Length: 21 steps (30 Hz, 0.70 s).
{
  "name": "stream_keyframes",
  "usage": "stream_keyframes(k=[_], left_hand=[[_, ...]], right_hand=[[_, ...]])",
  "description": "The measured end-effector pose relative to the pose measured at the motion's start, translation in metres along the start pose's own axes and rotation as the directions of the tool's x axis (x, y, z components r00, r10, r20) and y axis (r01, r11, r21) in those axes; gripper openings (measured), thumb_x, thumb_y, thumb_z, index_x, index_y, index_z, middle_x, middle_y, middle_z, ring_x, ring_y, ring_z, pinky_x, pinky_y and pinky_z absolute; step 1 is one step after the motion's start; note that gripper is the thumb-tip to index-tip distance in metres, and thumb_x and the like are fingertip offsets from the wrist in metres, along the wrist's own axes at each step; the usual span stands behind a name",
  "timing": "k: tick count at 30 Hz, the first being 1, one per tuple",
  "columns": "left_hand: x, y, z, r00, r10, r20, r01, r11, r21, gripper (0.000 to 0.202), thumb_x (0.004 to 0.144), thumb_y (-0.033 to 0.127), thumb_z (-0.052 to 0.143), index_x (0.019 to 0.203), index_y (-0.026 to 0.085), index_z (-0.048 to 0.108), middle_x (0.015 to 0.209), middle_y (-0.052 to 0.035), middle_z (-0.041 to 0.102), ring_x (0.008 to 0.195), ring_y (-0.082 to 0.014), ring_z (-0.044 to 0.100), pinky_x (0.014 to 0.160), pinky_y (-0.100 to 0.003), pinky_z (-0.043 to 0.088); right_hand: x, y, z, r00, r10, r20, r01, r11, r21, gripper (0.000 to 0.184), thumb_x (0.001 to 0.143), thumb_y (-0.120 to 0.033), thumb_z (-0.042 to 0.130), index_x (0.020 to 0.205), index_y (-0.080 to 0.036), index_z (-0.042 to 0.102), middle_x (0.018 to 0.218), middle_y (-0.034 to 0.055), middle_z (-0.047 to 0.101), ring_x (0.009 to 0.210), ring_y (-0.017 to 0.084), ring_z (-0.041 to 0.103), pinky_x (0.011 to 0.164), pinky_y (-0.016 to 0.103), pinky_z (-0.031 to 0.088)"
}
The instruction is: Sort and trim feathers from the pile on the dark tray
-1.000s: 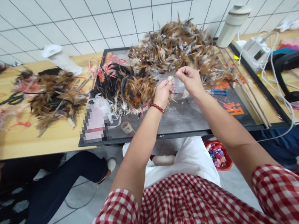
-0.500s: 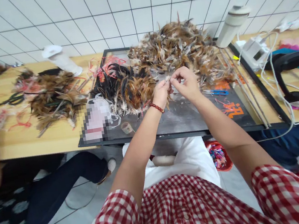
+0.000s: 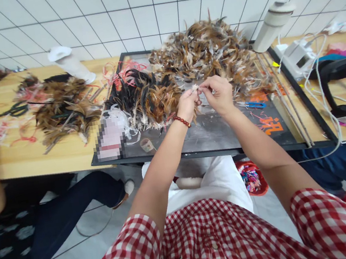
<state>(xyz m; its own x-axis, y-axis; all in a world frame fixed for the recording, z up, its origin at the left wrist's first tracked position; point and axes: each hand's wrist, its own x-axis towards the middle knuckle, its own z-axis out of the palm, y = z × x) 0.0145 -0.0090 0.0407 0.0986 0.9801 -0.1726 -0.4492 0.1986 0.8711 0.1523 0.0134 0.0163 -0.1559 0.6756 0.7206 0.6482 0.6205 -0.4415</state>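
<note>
The person's left hand (image 3: 187, 106), a beaded red bracelet at its wrist, is closed around a small pale, fluffy feather tuft (image 3: 194, 87), held up over a dark grey, black-framed board (image 3: 194, 139) on the light wooden desk (image 3: 49, 162). The right hand (image 3: 219, 95) meets it there, thumb and forefinger drawn close beside the tuft; whether they clamp its edge or a fine strand is too small to tell. The handling of this one piece looks to be midway: it is in the fingers, not laid down. Behind the hands rises a large, loose heap of brown and cream feathers (image 3: 203, 51), which seems to be stock not yet worked through. Left of the hands lie black and russet feathers (image 3: 151, 100) in closer clusters, their pale ends toward the person; these appear to be sorted or gathered already, though I cannot tell whether any are bound. A slim blue-handled tool (image 3: 253, 105) and thin brown sticks (image 3: 289, 112) lie at the right, neither in hand.
</note>
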Motion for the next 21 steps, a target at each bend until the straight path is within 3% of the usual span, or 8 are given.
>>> stream_keyframes(k=[8, 11, 14, 15, 17, 19, 21], left_hand=[[-0.002, 0.001, 0.001, 0.999, -0.043, -0.004, 0.043, 0.999, -0.023, 0.037, 0.105, 0.007, 0.048, 0.07, 0.016, 0.057, 0.051, 0.0076, 0.041, 0.046, -0.0055, 0.045, 0.057, -0.02, 0.039], [-0.002, 0.001, 0.0, 0.998, -0.056, -0.019, 0.055, 0.998, -0.042, 0.037, 0.105, 0.007, 0.047, 0.07, 0.015, 0.058, 0.05, 0.0077, 0.041, 0.046, -0.0056, 0.044, 0.057, -0.02, 0.039], [-0.001, 0.002, -0.001, 0.997, -0.065, -0.046, 0.062, 0.996, -0.06, 0.037, 0.106, 0.009, 0.047, 0.071, 0.016, 0.057, 0.051, 0.0076, 0.041, 0.046, -0.0056, 0.044, 0.056, -0.02, 0.039], [-0.001, 0.001, -0.002, 0.996, -0.066, -0.059, 0.062, 0.996, -0.059, 0.037, 0.106, 0.01, 0.047, 0.071, 0.016, 0.057, 0.052, 0.0076, 0.041, 0.046, -0.0056, 0.044, 0.056, -0.02, 0.04], [0.001, 0.001, -0.003, 0.994, -0.058, -0.088, 0.054, 0.997, -0.047, 0.034, 0.105, 0.011, 0.049, 0.072, 0.016, 0.057, 0.054, 0.007, 0.044, 0.047, -0.0058, 0.046, 0.058, -0.02, 0.041], [0.003, 0.0, -0.003, 0.992, -0.036, -0.119, 0.032, 0.999, -0.029, 0.032, 0.104, 0.011, 0.052, 0.073, 0.016, 0.058, 0.059, 0.0057, 0.051, 0.051, -0.0057, 0.051, 0.062, -0.02, 0.045], [0.005, -0.003, -0.002, 0.993, -0.007, -0.122, 0.007, 1.0, 0.004, 0.029, 0.103, 0.011, 0.053, 0.074, 0.016, 0.058, 0.064, 0.0045, 0.057, 0.056, -0.0056, 0.056, 0.067, -0.02, 0.048]], right_hand=[[-0.003, -0.002, 0.002, 1.0, 0.005, -0.025, -0.006, 1.0, -0.019, 0.031, 0.106, -0.042, 0.05, 0.087, -0.024, 0.067, 0.09, 0.0073, 0.073, 0.094, 0.025, 0.069, 0.093, 0.043, 0.048], [-0.001, 0.004, 0.003, 0.991, 0.091, -0.095, -0.087, 0.995, 0.044, 0.035, 0.107, -0.049, 0.047, 0.09, -0.024, 0.064, 0.091, 0.0074, 0.069, 0.092, 0.024, 0.066, 0.088, 0.042, 0.05], [0.005, 0.013, -0.002, 0.962, 0.232, -0.146, -0.195, 0.953, 0.234, 0.039, 0.105, -0.059, 0.049, 0.093, -0.024, 0.062, 0.086, 0.0043, 0.063, 0.082, 0.021, 0.062, 0.08, 0.039, 0.051], [0.007, 0.016, -0.005, 0.961, 0.259, -0.1, -0.216, 0.925, 0.312, 0.04, 0.103, -0.062, 0.052, 0.092, -0.025, 0.062, 0.082, 0.0025, 0.06, 0.077, 0.019, 0.059, 0.076, 0.037, 0.051], [0.011, 0.018, -0.013, 0.967, 0.229, 0.11, -0.254, 0.874, 0.413, 0.043, 0.095, -0.067, 0.062, 0.086, -0.025, 0.06, 0.074, -0.0005, 0.055, 0.067, 0.016, 0.053, 0.068, 0.034, 0.047], [0.012, 0.018, -0.019, 0.934, 0.144, 0.328, -0.273, 0.878, 0.392, 0.045, 0.089, -0.066, 0.07, 0.08, -0.024, 0.06, 0.07, -0.0009, 0.056, 0.065, 0.015, 0.051, 0.066, 0.033, 0.045], [0.012, 0.015, -0.02, 0.915, 0.105, 0.388, -0.23, 0.929, 0.291, 0.042, 0.088, -0.062, 0.07, 0.078, -0.023, 0.06, 0.072, 0.0015, 0.06, 0.069, 0.017, 0.053, 0.069, 0.034, 0.045]])
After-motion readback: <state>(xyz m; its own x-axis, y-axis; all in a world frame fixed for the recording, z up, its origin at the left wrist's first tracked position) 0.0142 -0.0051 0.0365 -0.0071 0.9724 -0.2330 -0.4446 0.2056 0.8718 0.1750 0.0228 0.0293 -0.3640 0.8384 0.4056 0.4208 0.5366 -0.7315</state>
